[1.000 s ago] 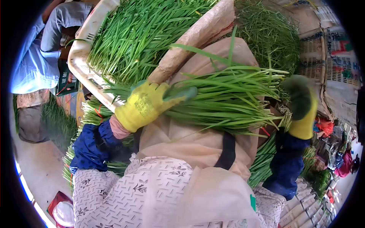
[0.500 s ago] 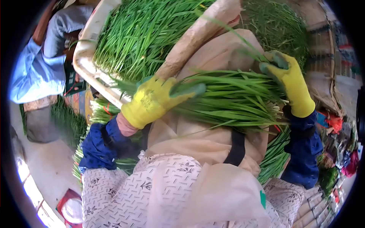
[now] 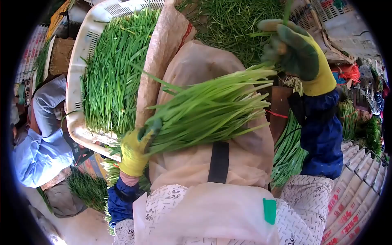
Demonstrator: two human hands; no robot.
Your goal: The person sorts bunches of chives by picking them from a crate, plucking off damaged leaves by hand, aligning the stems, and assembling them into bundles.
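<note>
My left hand (image 3: 141, 149), in a yellow glove with a green palm, is closed around the leafy end of a bunch of garlic chives (image 3: 208, 108). The bunch lies across my lap over a beige apron (image 3: 212, 65), its pale stem ends fanned to the right. My right hand (image 3: 298, 53), gloved alike, is raised just above those stem ends. Its fingers are curled and partly blurred, with a few loose green leaves sticking out between them.
A white plastic crate (image 3: 75, 102) full of chives stands at front left, a rolled beige cloth (image 3: 157, 57) along its edge. Loose greens (image 3: 237, 20) lie ahead. More chives (image 3: 290, 147) are at my right side. Someone in blue clothing (image 3: 41, 155) sits at left.
My left hand has moved down and left and now grips the bunch's leafy end. The bunch has tilted, stems up. My right hand has lifted, and the view has shifted right.
</note>
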